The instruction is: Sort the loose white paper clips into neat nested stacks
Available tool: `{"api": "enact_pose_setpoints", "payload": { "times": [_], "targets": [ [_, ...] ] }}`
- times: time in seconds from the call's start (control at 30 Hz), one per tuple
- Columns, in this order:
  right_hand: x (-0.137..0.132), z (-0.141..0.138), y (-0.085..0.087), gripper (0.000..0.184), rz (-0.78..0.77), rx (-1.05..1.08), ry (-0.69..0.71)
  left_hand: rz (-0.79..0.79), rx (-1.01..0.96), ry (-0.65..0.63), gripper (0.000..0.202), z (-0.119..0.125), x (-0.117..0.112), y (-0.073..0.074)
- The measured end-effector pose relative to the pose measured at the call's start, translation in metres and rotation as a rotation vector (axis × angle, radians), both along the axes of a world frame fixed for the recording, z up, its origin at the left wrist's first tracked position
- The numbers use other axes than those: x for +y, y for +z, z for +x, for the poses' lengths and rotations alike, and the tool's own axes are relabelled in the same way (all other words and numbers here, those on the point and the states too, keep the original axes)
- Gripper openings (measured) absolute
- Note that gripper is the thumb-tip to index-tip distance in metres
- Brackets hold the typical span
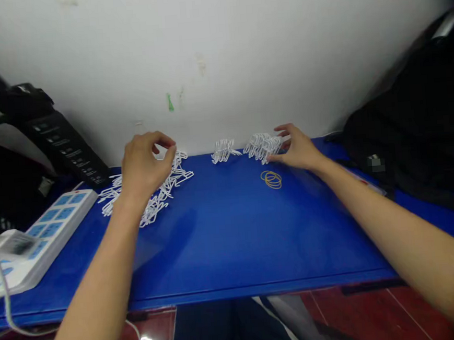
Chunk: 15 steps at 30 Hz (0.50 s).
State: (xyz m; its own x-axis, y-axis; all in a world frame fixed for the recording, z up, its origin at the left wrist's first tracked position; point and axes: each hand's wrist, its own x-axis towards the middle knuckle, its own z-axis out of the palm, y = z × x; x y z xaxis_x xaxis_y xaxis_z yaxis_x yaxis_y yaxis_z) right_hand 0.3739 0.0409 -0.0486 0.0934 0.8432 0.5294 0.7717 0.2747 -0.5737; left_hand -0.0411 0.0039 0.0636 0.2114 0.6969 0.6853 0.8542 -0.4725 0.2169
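Observation:
My left hand (146, 167) hovers with curled fingers over a loose heap of white linked paper clips (146, 200), and nothing shows in its grip. My right hand (296, 149) has its thumb and fingertips against the right end of a bunched row of white paper clips (262, 146). Whether it grips that row is hard to see. To the left of that row stands a smaller bunch of white clips (223, 150). Below my right hand lie several thin tan rubber bands (271, 179). All of these rest on a blue tabletop (233, 243).
A white wall (217, 50) rises behind the table's far edge. A white power strip (47, 241) with blue switches and a plugged-in cable lies at the left. A black bag (403, 114) sits at the right, and a black ribbed object (59, 136) leans at the upper left.

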Motion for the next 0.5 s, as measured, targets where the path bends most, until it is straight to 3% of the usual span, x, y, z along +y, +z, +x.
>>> {"api": "enact_pose_setpoints", "payload": {
  "times": [0.17, 0.27, 0.33, 0.43, 0.5],
  "targets": [
    [-0.004, -0.005, -0.005, 0.097, 0.006, 0.044, -0.041, -0.292, 0.167, 0.19, 0.035, -0.033, 0.023, -0.015],
    [-0.009, -0.012, -0.003, 0.098, 0.051, -0.017, -0.09, -0.358, 0.176, 0.17, 0.054, -0.033, 0.03, -0.025],
    [-0.014, -0.019, 0.001, 0.097, 0.1, -0.052, -0.114, -0.333, 0.203, 0.165, 0.056, -0.028, 0.03, -0.03],
    [-0.023, -0.033, 0.009, 0.085, 0.195, -0.081, -0.133, -0.339, 0.255, 0.147, 0.057, -0.022, 0.027, -0.037],
    [-0.03, -0.045, 0.014, 0.076, 0.235, -0.099, -0.115, -0.382, 0.279, 0.06, 0.065, -0.02, 0.026, -0.041]
  ]
}}
